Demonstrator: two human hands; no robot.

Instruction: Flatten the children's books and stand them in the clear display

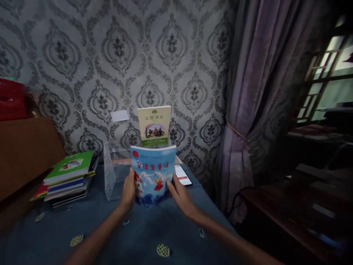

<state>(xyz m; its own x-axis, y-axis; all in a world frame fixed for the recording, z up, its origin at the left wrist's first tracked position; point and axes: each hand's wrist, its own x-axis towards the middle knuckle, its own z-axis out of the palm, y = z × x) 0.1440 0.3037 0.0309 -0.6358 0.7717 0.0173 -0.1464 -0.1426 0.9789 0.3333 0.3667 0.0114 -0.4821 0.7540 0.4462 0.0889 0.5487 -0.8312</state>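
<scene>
Fingers of the left hand (128,191) and of the right hand (181,197) grip a light-blue paperback (150,167) between them, one hand at each side edge: left at about eight o'clock on the cover, right at four. On the right, the thumb lies over the front near the edge; most other fingers are hidden behind the book, so their spread cannot be told. Its front faces the viewer, upright and slightly bowed, with red characters and a small red-clad figure on it. Whether its bottom edge rests on the dark blue tablecloth (138,244) is unclear.

Taking that book as the middle of the dial, a cream book with a green band (154,123) stands at twelve o'clock, behind it, its lower part covered. At nine is a clear plastic stand (109,176), just beside the left hand (see-through enough that its outline is easy to lose). A white card (120,115) shows at eleven; what it is fixed to cannot be told. Close by at three lies a phone (184,178), screen lit, partly behind the blue book and the right hand.

Farther out at nine, a pile of books (67,187) leans unevenly, a green one on top, next to a brown wooden cabinet (24,151). On that cabinet, towards ten, sits a red box (11,99). A purple curtain (250,110), tied back, hangs at two. Patterned grey wallpaper (172,48) fills twelve.
</scene>
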